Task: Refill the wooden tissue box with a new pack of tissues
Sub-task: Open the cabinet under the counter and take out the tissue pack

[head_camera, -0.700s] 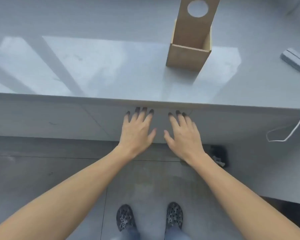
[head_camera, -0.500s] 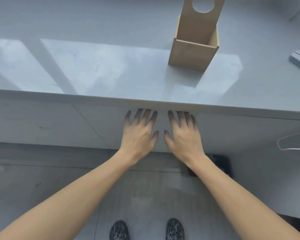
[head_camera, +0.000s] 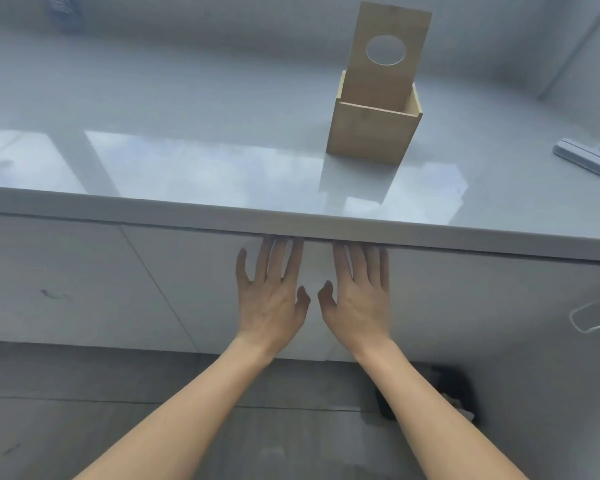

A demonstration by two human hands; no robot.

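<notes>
The wooden tissue box [head_camera: 371, 133] stands on end on the glossy grey counter [head_camera: 194, 161], right of centre. Its lid [head_camera: 388, 46], with a round hole, rises out of the open top. Below the counter's front edge, my left hand [head_camera: 274, 296] and my right hand [head_camera: 357, 296] lie flat side by side against the grey cabinet front [head_camera: 84, 278]. Their fingers are spread and the fingertips reach under the counter's lip. Neither hand holds anything. A blue-and-white pack [head_camera: 65, 12] lies blurred at the counter's far left; I cannot tell what it is.
A white flat device [head_camera: 584, 161] with a white cable [head_camera: 593, 317] lies at the counter's right edge; the cable hangs down the cabinet front. A dark object [head_camera: 447, 386] sits on the grey floor below my right forearm. A wall corner rises at the far right.
The view has tilted up, so my feet have left the frame and more of the counter shows. Both hands have slid higher on the cabinet front, fingertips now under the counter's lip.
</notes>
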